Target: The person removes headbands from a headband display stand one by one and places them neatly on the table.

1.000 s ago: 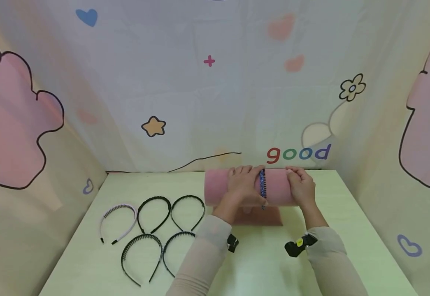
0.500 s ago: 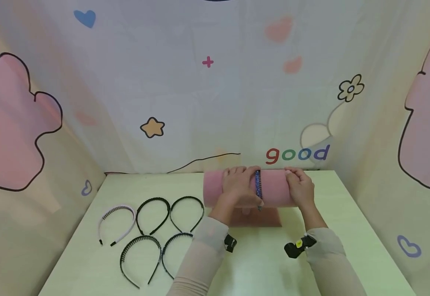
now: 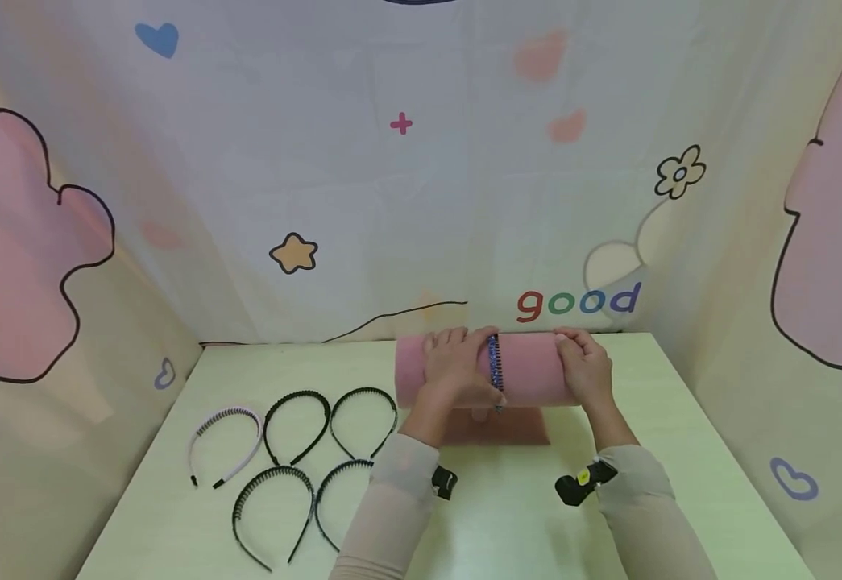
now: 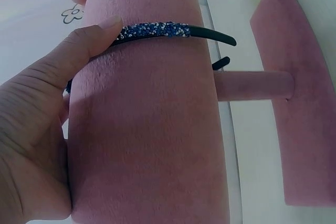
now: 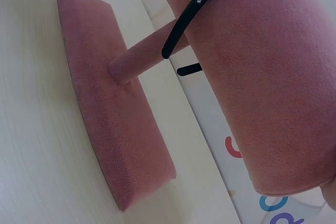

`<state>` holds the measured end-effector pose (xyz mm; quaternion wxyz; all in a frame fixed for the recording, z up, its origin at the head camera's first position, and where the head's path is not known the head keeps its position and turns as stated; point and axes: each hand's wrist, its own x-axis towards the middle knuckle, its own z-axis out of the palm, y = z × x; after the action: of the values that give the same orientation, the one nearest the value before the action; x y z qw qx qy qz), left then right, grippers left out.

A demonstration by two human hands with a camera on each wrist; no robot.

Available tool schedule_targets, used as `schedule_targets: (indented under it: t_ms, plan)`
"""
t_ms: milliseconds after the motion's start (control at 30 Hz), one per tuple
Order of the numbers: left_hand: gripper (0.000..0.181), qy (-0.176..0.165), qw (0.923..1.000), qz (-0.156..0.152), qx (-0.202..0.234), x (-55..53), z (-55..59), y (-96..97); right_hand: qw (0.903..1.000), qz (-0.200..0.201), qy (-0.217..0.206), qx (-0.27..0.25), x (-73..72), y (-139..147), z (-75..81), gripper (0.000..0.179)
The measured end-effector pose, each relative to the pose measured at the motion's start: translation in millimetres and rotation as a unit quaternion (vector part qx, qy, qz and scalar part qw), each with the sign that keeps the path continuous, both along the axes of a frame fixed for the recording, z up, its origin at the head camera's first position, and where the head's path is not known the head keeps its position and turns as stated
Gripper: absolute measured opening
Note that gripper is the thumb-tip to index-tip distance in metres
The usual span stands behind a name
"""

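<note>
A pink velvety cylinder (image 3: 532, 369) lies sideways on a short post above a pink base (image 3: 500, 428), forming a headband display stand. Around it sits a black toothed headband (image 3: 495, 362) covered in blue and silver glitter; its dark ends hang down by the post (image 4: 254, 85) in the left wrist view. My left hand (image 3: 457, 366) lies over the left part of the cylinder and holds the headband, its thumb (image 4: 107, 30) pressing the glittery band. At the cylinder's right end, my right hand (image 3: 587, 366) grips the edge, thumb toward me. Only a sliver of that hand shows in the right wrist view.
Several headbands lie on the pale table (image 3: 522, 524) to the left: a lilac one (image 3: 256, 451), black ones such as this toothed one (image 3: 309, 503), and one partly hidden by my left sleeve (image 3: 391, 515). A printed curtain (image 3: 362, 161) stands behind the table.
The glittery headband has slid a little left along the cylinder, with my left hand moving along. My right hand keeps its place on the right end. The view has shifted slightly.
</note>
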<state>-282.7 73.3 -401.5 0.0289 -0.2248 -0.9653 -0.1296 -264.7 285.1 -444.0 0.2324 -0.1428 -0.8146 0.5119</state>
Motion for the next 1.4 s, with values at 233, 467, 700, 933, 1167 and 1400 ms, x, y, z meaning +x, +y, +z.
schedule_targets:
  t_ms: [233,467,700,933,1167,1400]
  plan:
    - [0.107,-0.002,1.0000,0.000,0.001,-0.1,-0.2,-9.7,1.0000,0.000,-0.003,0.003,-0.4,-3,-0.7,0.033]
    - [0.108,-0.009,0.9999,-0.002,0.013,5.1,-2.3,-14.9,1.0000,0.003,-0.009,-0.001,2.5,-7,-6.5,0.034]
    - [0.108,-0.002,0.9999,-0.001,0.012,4.6,-0.7,-16.7,1.0000,0.004,0.003,0.003,2.6,-7,-3.4,0.033]
    - [0.109,-0.005,0.9999,0.011,-0.002,4.7,-1.9,-21.0,0.9999,0.001,0.003,0.014,3.9,-6,-3.3,0.034]
    - [0.108,0.000,0.9999,0.011,-0.004,2.9,0.0,-23.9,0.9999,-0.004,0.005,0.010,2.4,-4,-2.2,0.034]
    - [0.110,0.000,1.0000,0.005,0.003,0.9,-1.6,-26.6,0.9999,0.001,0.004,0.013,1.8,-2,-0.9,0.035]
